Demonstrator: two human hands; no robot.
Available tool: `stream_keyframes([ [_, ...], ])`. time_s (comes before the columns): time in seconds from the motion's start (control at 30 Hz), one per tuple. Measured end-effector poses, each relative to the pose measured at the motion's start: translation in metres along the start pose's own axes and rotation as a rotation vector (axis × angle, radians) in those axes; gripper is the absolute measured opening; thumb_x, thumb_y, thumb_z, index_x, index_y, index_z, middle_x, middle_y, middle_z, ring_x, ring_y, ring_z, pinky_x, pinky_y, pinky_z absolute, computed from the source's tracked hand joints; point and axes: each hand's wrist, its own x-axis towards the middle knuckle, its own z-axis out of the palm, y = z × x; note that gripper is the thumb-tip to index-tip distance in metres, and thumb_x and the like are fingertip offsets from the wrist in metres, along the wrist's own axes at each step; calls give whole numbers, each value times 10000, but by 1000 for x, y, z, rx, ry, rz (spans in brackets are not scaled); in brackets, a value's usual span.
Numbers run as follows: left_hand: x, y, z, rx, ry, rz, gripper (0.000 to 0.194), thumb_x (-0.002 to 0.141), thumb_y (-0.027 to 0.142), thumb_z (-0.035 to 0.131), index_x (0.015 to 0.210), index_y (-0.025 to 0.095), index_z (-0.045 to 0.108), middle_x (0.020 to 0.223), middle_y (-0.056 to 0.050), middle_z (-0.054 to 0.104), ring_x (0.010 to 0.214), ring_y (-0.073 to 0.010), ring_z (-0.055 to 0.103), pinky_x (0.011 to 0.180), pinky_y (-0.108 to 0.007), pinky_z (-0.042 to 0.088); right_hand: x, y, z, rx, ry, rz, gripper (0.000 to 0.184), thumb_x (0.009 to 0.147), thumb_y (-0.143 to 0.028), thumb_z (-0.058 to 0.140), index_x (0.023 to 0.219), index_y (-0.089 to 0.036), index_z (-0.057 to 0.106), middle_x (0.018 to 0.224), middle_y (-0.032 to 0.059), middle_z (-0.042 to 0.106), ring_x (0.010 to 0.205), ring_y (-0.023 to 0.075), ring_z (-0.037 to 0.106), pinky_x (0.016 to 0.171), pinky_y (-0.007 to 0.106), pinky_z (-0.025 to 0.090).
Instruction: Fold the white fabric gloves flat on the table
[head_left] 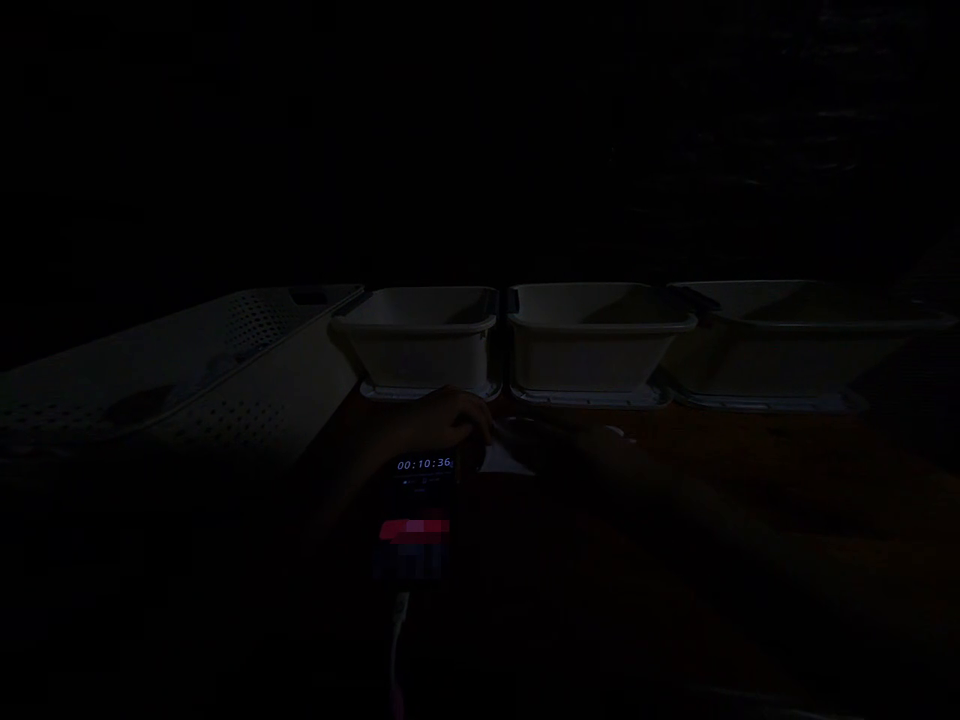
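The picture is very dark. My left hand (446,422) lies on the brown table just behind a phone (420,505) whose screen shows a timer reading 00:10:36. Its fingers look curled, with the tips at a small white flat thing (508,458). My right hand (551,438) is only a faint dark shape to the right of that white thing, and its forearm runs off to the lower right. Its fingers cannot be made out.
Three white plastic bins stand side by side behind the hands: one (417,345), a second (592,345), a third (795,350). A white perforated basket (225,370) lies at the left. A cable (397,640) runs from the phone toward me.
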Motion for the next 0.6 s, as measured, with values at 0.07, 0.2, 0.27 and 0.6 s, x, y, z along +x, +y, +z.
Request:
stream_keyframes([
  [0.07, 0, -1, 1, -9, 5, -13, 338, 710, -1, 426, 831, 192, 676, 977, -25, 639, 900, -111, 583, 816, -250, 422, 2, -5, 10, -38, -56, -63, 458, 890, -332, 359, 1340, -245, 363, 1397, 45, 334, 1257, 180, 341, 1005, 343, 334],
  [0.2, 0, -4, 2, -33, 17, -33, 310, 726, 12, 428, 815, 181, 673, 955, -29, 645, 884, -109, 586, 811, -255, 427, -1, -4, 19, -133, -97, -6, 497, 906, -432, 268, 1374, -265, 284, 1427, 58, 254, 1312, 221, 217, 1039, 464, 241],
  [0.27, 1, -3, 3, -35, 20, -37, 306, 731, 13, 425, 808, 179, 671, 947, -31, 649, 877, -107, 588, 810, -257, 427, -2, -2, 20, -155, -116, -4, 513, 904, -450, 256, 1387, -275, 241, 1438, 53, 219, 1316, 235, 196, 1033, 491, 232],
  [0.6, 1, -3, -1, -59, 17, -33, 306, 739, 10, 428, 814, 175, 675, 920, -36, 658, 859, -109, 596, 809, -259, 433, -6, 3, 11, -158, -150, 68, 538, 894, -456, 290, 1383, -234, 263, 1434, 72, 222, 1314, 263, 190, 1024, 516, 232],
])
